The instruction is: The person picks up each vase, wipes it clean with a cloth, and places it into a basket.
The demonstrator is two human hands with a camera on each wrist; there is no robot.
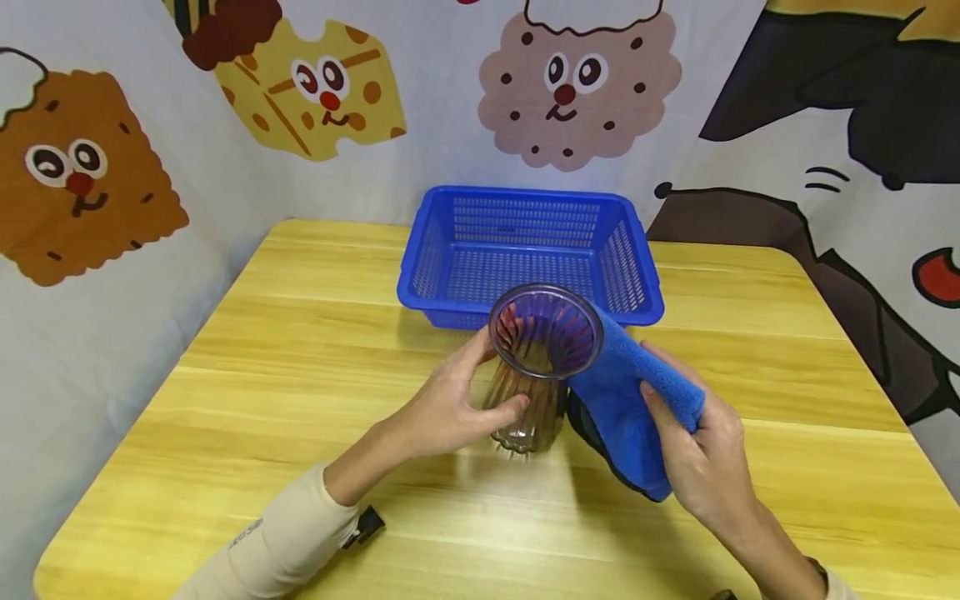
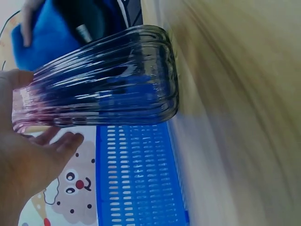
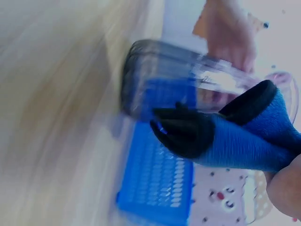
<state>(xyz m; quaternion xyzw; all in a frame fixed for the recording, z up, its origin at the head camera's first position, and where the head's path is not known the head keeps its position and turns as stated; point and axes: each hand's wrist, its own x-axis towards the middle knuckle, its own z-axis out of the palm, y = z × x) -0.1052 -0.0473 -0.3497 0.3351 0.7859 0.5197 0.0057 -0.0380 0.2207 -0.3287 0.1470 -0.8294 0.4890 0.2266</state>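
A ribbed glass vase (image 1: pixel 525 408) with a purple-tinted flared rim stands over the middle of the table, its mouth tipped toward the head camera. My left hand (image 1: pixel 457 404) grips it below the rim, thumb across the near side and fingers behind. In the left wrist view the vase (image 2: pixel 108 80) shows its ribbed wall and thick base close to the wood. On the other side, my right hand (image 1: pixel 708 454) pinches a blue cloth (image 1: pixel 630 400) with dark edging between thumb and fingers. The cloth hangs in folds and overlaps the vase's right side in the head view.
A blue perforated plastic basket (image 1: pixel 420 250) sits behind the vase at the table's far side. The wooden table (image 1: pixel 300 350) reaches back to a cloth backdrop (image 1: pixel 442 100) with cartoon food prints. A small black strap end (image 1: pixel 367 527) sticks out by the left sleeve.
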